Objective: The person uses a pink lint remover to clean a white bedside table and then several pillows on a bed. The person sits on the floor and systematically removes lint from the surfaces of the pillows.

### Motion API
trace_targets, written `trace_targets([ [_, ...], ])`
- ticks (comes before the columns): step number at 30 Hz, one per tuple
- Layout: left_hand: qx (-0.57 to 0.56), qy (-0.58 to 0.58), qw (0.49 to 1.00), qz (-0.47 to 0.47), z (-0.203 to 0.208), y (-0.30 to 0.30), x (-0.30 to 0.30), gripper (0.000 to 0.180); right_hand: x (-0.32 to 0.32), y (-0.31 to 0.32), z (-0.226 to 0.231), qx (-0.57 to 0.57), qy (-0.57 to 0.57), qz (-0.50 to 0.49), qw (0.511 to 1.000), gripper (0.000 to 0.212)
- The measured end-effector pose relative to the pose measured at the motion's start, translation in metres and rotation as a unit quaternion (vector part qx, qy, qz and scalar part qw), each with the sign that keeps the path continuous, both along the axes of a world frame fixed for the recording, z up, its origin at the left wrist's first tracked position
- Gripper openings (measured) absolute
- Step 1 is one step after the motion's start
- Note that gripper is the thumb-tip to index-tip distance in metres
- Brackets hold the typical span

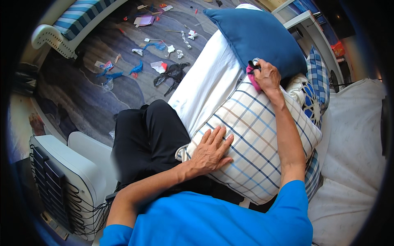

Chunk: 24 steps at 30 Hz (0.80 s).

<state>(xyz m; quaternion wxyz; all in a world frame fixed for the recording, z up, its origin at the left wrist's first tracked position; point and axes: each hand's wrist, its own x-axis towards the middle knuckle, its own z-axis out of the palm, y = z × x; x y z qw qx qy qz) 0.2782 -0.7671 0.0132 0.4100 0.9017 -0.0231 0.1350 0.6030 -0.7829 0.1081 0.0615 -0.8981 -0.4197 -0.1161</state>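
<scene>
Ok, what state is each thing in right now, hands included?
Left hand: open, flat on the plaid cushion
Right hand: closed on the pink item
Pink item: gripped, partly hidden
Plaid cushion: lying under the left hand
Dark blue cushion: lying beyond the plaid cushion
White cover: creased
Black plastic bag: crumpled on the floor

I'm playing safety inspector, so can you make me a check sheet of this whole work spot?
Surface: white sheet, creased
Job's things: checked pillow; pink thing at its far end, kind unclear
Clutter: black bag and scraps scattered on the floor
Grips: left grip flat on the checked pillow; right grip closed on the pink thing
Cables: black cables hanging beside a white box
Surroundings: blue pillow; striped seat
</scene>
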Motion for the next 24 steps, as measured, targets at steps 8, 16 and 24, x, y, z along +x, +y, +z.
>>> trace_targets([
  [8,-0.060,-0.046,0.996,0.048,0.021,0.007,0.055,0.072,-0.087,0.006,-0.010,-0.160,0.165,0.149,0.962,0.013],
  [16,0.006,-0.012,1.000,0.018,0.007,-0.007,0.059,0.073,0.050,-0.003,-0.008,-0.004,0.039,-0.034,0.999,0.017],
  [24,-0.008,0.019,1.000,0.001,0.009,-0.004,0.057,0.072,0.018,0.009,-0.013,-0.091,0.117,0.025,0.989,0.031],
])
